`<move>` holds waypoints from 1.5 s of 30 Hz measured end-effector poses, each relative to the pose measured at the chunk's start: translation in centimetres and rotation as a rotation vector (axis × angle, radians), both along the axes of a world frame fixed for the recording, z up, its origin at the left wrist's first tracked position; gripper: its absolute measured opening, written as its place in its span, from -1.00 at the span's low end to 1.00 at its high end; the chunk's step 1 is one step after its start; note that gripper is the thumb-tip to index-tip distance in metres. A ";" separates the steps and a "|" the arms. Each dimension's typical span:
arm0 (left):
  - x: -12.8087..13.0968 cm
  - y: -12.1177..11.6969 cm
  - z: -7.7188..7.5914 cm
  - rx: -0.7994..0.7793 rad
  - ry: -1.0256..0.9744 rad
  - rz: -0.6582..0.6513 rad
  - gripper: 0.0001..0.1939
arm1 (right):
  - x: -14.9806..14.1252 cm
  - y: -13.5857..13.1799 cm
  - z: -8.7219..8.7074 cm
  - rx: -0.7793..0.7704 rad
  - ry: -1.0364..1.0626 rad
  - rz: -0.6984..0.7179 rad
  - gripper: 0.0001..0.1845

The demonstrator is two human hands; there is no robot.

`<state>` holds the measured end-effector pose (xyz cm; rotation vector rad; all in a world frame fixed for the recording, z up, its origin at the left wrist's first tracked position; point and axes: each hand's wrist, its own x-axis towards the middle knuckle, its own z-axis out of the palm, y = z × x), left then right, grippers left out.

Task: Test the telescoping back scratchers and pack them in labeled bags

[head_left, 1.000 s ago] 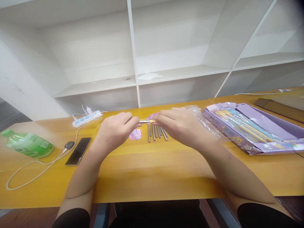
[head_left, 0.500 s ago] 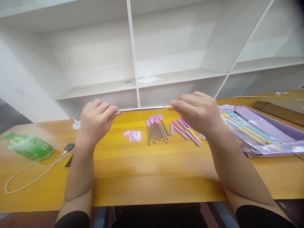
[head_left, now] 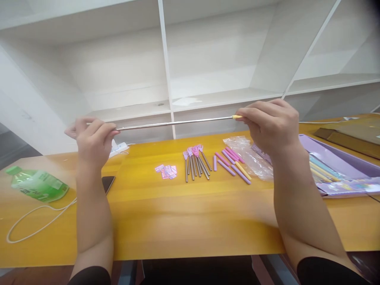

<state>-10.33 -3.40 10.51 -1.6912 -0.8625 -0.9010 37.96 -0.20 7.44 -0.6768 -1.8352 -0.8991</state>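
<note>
A thin silver telescopic back scratcher is stretched level between my two hands, above the table. My left hand pinches its left end. Its yellow right end is in the closed fingers of my right hand, which hide the tip. Below lie several shortened back scratchers with pink and purple claw heads and dark metal rods. To their left is a small pile of pink and purple cards. Right of them lie several grip tubes in purple, pink and yellow.
Clear plastic wrapping lies beside the tubes. A purple box with packaged sticks stands at the right, a brown cardboard piece behind it. At the left are a green bottle, a white cable and a phone. White shelving rises behind.
My hands have moved apart and upward, the left one leftward and the right one rightward. The rod between them now shows much longer. More of the plastic wrapping and tubes is visible.
</note>
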 end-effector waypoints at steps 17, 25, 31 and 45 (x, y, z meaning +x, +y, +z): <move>-6.1 0.5 0.1 -0.099 -0.227 0.037 -0.65 | 15.7 8.6 -1.1 -0.123 0.399 -0.148 -0.74; -5.1 -0.7 0.2 0.011 -0.348 0.068 -0.59 | 16.1 8.0 -1.5 -0.011 0.389 -0.099 -0.65; -6.2 -0.4 0.9 0.044 -0.403 0.033 -0.52 | 15.2 8.7 -1.1 -0.024 0.502 0.038 -0.71; -3.0 -1.1 1.1 0.032 -0.585 -0.066 -0.37 | 10.8 5.7 -0.3 -0.108 0.759 -0.029 -0.78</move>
